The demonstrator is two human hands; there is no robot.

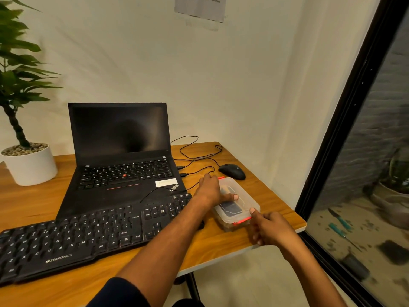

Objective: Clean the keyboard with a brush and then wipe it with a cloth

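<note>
Box (pixel 238 202): at keyboard's (pixel 88 235) three o'clock; light, slick plastic.
Left hand (pixel 210 189): pressed on lid.
Right hand (pixel 271 227): red clip pinched.

Black keyboard (pixel 84 235) lies flat before the laptop (pixel 124 156)

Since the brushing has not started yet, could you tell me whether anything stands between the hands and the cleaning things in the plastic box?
Yes: the box's lid is on. The left hand rests on top of it and the right hand has its thumb at the red clip on the near end. Dark things show dimly through the lid; what they are cannot be told.
</note>
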